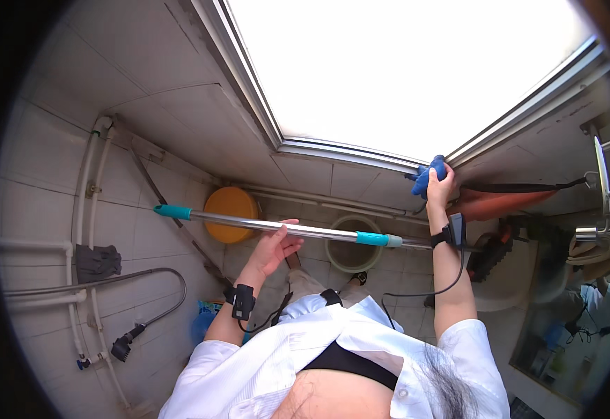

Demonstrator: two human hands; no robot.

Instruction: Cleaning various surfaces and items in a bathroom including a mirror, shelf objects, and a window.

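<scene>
My right hand is closed on a bunched blue cloth, which touches the lower right corner of the window frame. A telescopic metal pole with teal grips lies nearly level across the view. My left hand holds it from below near its middle; some fingers are loosely stretched and one fingertip shows above the pole. Toward the right, the pole passes by my right wrist. A dark brush-like head shows past that wrist; whether it joins the pole I cannot tell.
A yellow round basin and a pale bucket stand on the tiled floor. Pipes, a grey cloth and a shower hose line the left wall. At right are an orange-red bag, a metal rack and a mirror.
</scene>
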